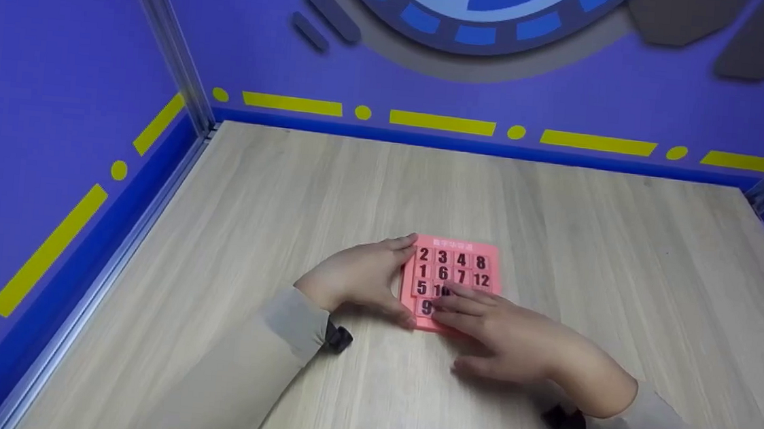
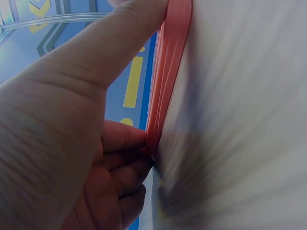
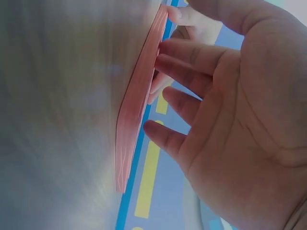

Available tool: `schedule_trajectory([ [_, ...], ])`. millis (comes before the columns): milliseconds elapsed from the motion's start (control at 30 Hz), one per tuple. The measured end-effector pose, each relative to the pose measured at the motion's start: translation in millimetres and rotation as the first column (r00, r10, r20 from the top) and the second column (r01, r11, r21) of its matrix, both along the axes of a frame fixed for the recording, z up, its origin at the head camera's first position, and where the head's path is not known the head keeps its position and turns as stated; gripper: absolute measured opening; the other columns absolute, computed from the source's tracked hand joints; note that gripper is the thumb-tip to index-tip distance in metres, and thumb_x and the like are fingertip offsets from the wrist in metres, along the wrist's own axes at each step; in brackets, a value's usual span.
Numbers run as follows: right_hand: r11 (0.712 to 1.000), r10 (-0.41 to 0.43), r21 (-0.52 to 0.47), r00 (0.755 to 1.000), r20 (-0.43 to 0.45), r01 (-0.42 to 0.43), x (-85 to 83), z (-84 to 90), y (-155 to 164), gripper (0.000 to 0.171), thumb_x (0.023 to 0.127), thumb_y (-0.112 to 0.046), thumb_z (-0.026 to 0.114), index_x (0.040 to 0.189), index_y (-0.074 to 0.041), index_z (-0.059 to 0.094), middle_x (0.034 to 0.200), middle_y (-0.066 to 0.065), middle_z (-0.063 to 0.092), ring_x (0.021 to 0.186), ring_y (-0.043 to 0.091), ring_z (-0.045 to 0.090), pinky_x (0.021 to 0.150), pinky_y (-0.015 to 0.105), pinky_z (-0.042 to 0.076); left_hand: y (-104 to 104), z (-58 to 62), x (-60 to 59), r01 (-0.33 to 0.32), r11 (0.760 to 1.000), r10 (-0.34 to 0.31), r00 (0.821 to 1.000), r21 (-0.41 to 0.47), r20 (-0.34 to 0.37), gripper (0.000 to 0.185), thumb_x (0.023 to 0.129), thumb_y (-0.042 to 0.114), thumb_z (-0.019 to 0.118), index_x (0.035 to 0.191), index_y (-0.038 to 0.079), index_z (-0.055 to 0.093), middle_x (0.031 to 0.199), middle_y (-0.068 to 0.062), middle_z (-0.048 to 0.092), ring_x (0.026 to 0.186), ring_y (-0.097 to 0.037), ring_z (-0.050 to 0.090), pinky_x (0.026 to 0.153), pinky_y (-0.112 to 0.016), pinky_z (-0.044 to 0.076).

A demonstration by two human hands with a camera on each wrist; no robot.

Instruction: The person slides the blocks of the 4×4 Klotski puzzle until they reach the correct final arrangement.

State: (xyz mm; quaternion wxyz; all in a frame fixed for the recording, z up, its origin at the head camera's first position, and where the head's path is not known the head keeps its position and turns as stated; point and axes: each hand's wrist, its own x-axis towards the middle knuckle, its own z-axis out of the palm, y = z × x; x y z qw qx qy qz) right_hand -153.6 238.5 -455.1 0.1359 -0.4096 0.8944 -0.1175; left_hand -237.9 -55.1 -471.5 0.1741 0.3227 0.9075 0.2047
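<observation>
A pink sliding number puzzle (image 1: 463, 265) lies flat on the wooden table (image 1: 592, 231), its black-numbered tiles facing up. My left hand (image 1: 377, 277) grips its left side, the forefinger at the top left corner and the thumb at the bottom left. In the left wrist view those fingers (image 2: 120, 139) press against the pink edge (image 2: 168, 81). My right hand (image 1: 483, 318) lies over the lower right part, straight fingertips (image 1: 450, 303) resting on the tiles near 10 and 9. The right wrist view shows the fingers (image 3: 192, 55) touching the puzzle's face (image 3: 136, 105); the lower right tiles are hidden.
Purple walls with yellow dashes (image 1: 440, 121) close the table at the back, and more such walls stand on the left (image 1: 53, 148) and at the right corner. Both wrists carry a black strap (image 1: 338, 338). Bare tabletop surrounds the puzzle on all sides.
</observation>
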Motion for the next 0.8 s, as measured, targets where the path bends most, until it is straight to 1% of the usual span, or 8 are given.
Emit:
schedule_trajectory([
  [100, 1.0, 0.003, 0.001, 0.999, 0.043, -0.003, -0.3, -0.6, 1, 0.075, 0.107, -0.044, 0.073, 0.173, -0.018, 0.049, 0.184, -0.002, 0.042, 0.176, 0.034, 0.028, 0.143, 0.064, 0.028, 0, 0.3, 0.3, -0.008, 1.0, 0.008, 1.0, 0.004, 0.003, 0.133, 0.078, 0.069, 0.097, 0.177, 0.006, 0.035, 0.191, -0.003, 0.021, 0.177, -0.025, 0.026, 0.145, -0.039, 0.028],
  [233, 1.0, 0.018, 0.004, 0.995, 0.093, -0.019, -1.8, -1.3, 2, 0.078, 0.107, -0.043, 0.072, 0.176, -0.022, 0.044, 0.188, -0.005, 0.033, 0.179, 0.031, 0.019, 0.146, 0.063, 0.016, 1, 0.7, 0.6, -0.012, 1.0, 0.012, 1.0, -0.001, 0.006, 0.134, 0.077, 0.069, 0.098, 0.178, 0.006, 0.035, 0.192, -0.002, 0.02, 0.177, -0.025, 0.027, 0.145, -0.04, 0.029],
  [333, 1.0, 0.024, -0.008, 0.993, 0.113, -0.023, -2.9, -1.2, 3, 0.08, 0.107, -0.044, 0.072, 0.178, -0.025, 0.04, 0.189, -0.005, 0.027, 0.179, 0.031, 0.017, 0.146, 0.064, 0.013, 1, 0.9, 0.5, -0.009, 1.0, 0.009, 1.0, -0.004, 0.006, 0.134, 0.078, 0.069, 0.097, 0.178, 0.006, 0.034, 0.192, -0.002, 0.02, 0.177, -0.025, 0.027, 0.145, -0.04, 0.029],
  [433, 0.999, -0.001, -0.037, 0.994, 0.109, 0.005, -2.6, 1.0, 7, 0.08, 0.107, -0.046, 0.073, 0.178, -0.028, 0.04, 0.19, -0.005, 0.025, 0.179, 0.032, 0.019, 0.145, 0.065, 0.017, 1, 1.9, 0.9, -0.01, 1.0, 0.01, 1.0, -0.005, 0.005, 0.133, 0.078, 0.068, 0.098, 0.178, 0.007, 0.035, 0.191, -0.002, 0.021, 0.176, -0.024, 0.028, 0.145, -0.04, 0.03],
  [567, 0.996, -0.054, -0.063, 0.996, 0.066, 0.059, -0.5, 5.4, 17, 0.074, 0.108, -0.044, 0.074, 0.175, -0.027, 0.047, 0.188, -0.002, 0.033, 0.176, 0.036, 0.027, 0.142, 0.066, 0.026, 0, 3.4, 1.4, -0.01, 1.0, 0.01, 1.0, -0.011, 0.009, 0.132, 0.078, 0.068, 0.097, 0.178, 0.008, 0.035, 0.192, -0.001, 0.021, 0.177, -0.023, 0.027, 0.145, -0.04, 0.03],
  [633, 0.996, -0.063, -0.069, 0.998, 0.026, 0.064, 0.1, 6.6, 22, 0.067, 0.108, -0.039, 0.075, 0.169, -0.021, 0.055, 0.184, 0.003, 0.043, 0.172, 0.039, 0.037, 0.139, 0.067, 0.033, 0, 3.3, 1.4, -0.01, 1.0, 0.01, 1.0, -0.011, 0.012, 0.132, 0.078, 0.068, 0.097, 0.178, 0.007, 0.034, 0.192, -0.001, 0.02, 0.177, -0.023, 0.026, 0.145, -0.04, 0.03],
  [700, 0.996, -0.066, -0.064, 0.998, -0.01, 0.065, 0.5, 7.4, 26, 0.057, 0.108, -0.035, 0.076, 0.161, -0.017, 0.064, 0.177, 0.006, 0.053, 0.166, 0.039, 0.047, 0.136, 0.064, 0.04, 1, 2.9, 1.4, -0.01, 1.0, 0.01, 1.0, -0.008, 0.018, 0.133, 0.078, 0.068, 0.097, 0.178, 0.007, 0.033, 0.192, -0.002, 0.02, 0.177, -0.024, 0.025, 0.145, -0.04, 0.028],
  [800, 0.997, -0.056, -0.061, 0.997, -0.059, 0.053, 1.0, 7.6, 29, 0.046, 0.106, -0.03, 0.078, 0.148, -0.012, 0.074, 0.165, 0.008, 0.062, 0.157, 0.037, 0.058, 0.133, 0.061, 0.047, 1, 2.4, 1.4, -0.016, 1.0, 0.016, 1.0, 0.006, 0.026, 0.134, 0.078, 0.065, 0.099, 0.178, 0.007, 0.033, 0.192, -0.002, 0.02, 0.177, -0.024, 0.025, 0.145, -0.039, 0.027],
])
